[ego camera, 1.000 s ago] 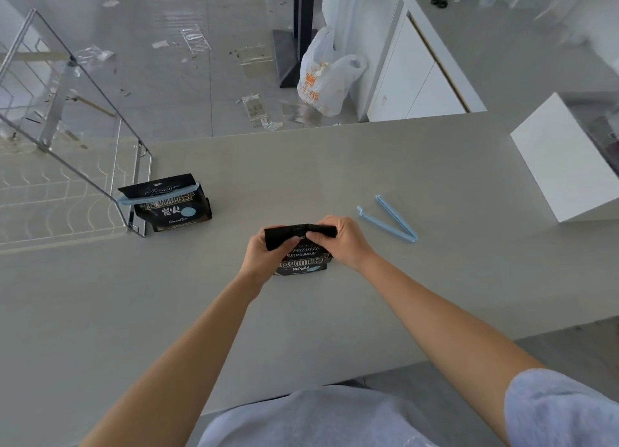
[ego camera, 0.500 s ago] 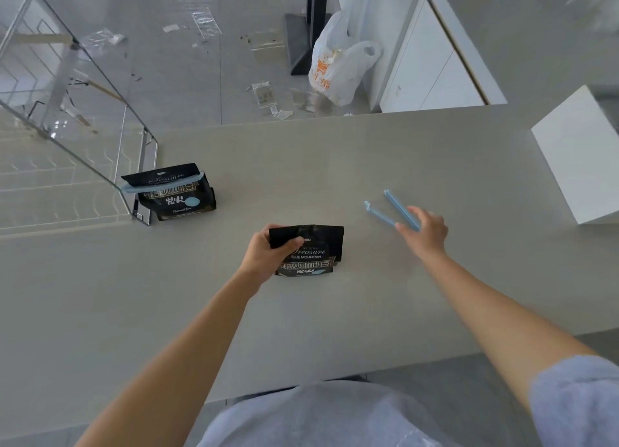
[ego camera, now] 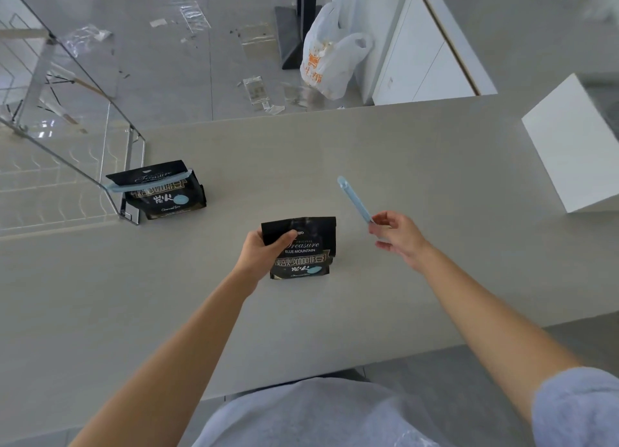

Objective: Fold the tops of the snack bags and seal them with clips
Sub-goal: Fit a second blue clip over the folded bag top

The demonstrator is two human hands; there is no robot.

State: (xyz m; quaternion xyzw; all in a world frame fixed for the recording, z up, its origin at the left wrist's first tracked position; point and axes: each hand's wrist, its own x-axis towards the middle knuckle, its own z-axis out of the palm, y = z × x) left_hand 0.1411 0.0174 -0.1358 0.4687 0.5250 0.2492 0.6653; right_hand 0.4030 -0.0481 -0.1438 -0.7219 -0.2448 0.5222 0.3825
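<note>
A black snack bag (ego camera: 306, 250) with white lettering stands on the grey table (ego camera: 418, 152) in front of me. My left hand (ego camera: 264, 250) grips its top left corner, thumb on the front. To its right my right hand (ego camera: 397, 235) holds a light blue clip (ego camera: 355, 198) by its near end, lifted off the table and pointing away from me. A second black bag (ego camera: 164, 192) stands at the left, its folded top held by a light blue clip (ego camera: 147, 182).
A wire rack (ego camera: 67, 165) stands on the table at the far left, touching the clipped bag. A white box (ego camera: 576, 145) sits at the right. Beyond the table's far edge are a white plastic bag (ego camera: 330, 58), a white cabinet (ego camera: 425, 58) and litter on the floor.
My right hand left the bag's top, reached right to the blue clip on the table and picked it up. The fold in the bag's top has sprung up. My left hand stayed on the bag.
</note>
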